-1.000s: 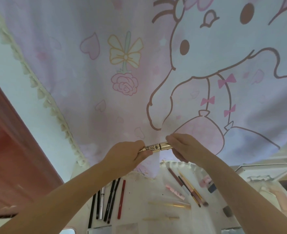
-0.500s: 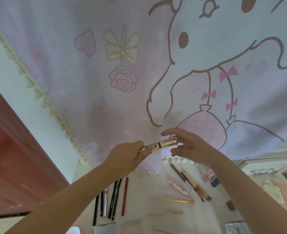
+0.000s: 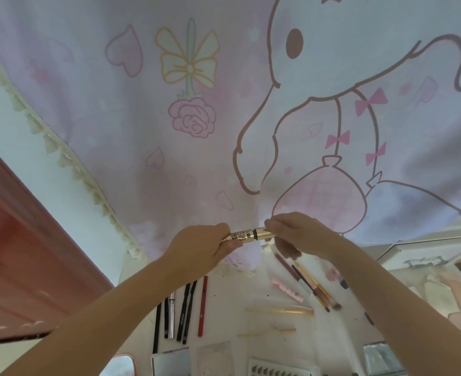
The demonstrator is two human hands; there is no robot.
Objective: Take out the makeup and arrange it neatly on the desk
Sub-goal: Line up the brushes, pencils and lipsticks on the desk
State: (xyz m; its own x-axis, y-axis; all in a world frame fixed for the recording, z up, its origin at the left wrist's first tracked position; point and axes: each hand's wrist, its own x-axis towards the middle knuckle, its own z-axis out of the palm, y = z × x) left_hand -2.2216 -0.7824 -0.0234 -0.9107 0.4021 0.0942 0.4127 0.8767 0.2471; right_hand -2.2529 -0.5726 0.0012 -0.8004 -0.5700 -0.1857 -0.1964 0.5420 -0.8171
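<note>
Room: a big pink cloth [image 3: 196, 131] with a cartoon bunny, a bow and a rose hangs behind everything. A red-brown door [image 3: 20, 253] is on the left.
Desk: a white desk [image 3: 237, 299] sits low in the view. It already has makeup lying on it.
Left row: dark pencils [image 3: 186, 310] and one red pencil [image 3: 202, 305] lie side by side, all pointing the same way.
Right bunch: some brushes [image 3: 309, 287] lie slanted, and a yellow stick [image 3: 278, 311] lies flat across below them.
Near edge: flat boxes [image 3: 171, 365] peek in at the bottom. I cannot tell what is in them.
Gold tube: the gold tube [image 3: 247, 235] is up in the air above the desk, between both hands. It has black letters on it.
Left hand: the left hand [image 3: 196, 251] wraps its fingers round the left end of the tube.
Right hand: the right hand [image 3: 297, 234] pinches the right end, which looks like the cap, with curled fingers.
Which way it lies: the tube runs left to right, a bit higher on the right. Each hand has one end, so neither is nearer.
Guess at the step: the person seems to be checking or twisting the cap.
Next: the tube probably needs to go down on the desk. It would look neat turned to match a row there.
</note>
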